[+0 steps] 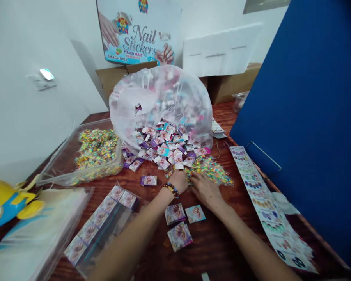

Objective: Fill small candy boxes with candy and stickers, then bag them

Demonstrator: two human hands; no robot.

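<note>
My left hand [178, 181], with a beaded bracelet on its wrist, rests curled at the edge of a spill of tiny multicoloured bits [209, 169]. My right hand [204, 190] lies beside it, fingers spread on the same spill. Behind them, a heap of small nail sticker packets [166, 146] pours from a large transparent plastic bag [160, 97]. One packet [148, 180] lies left of my hands. Several more [179, 236] lie below them on the wooden table [216, 257]. Whether my left hand holds anything is hidden by its fingers.
A transparent tub of coloured bits [96, 154] and a sleeve of packets [101, 222] stand to the left. A printed sticker strip [269, 207] lies right, beside a blue board [298, 97]. Cardboard cartons [111, 80] and a yellow toy [6, 203] surround the table.
</note>
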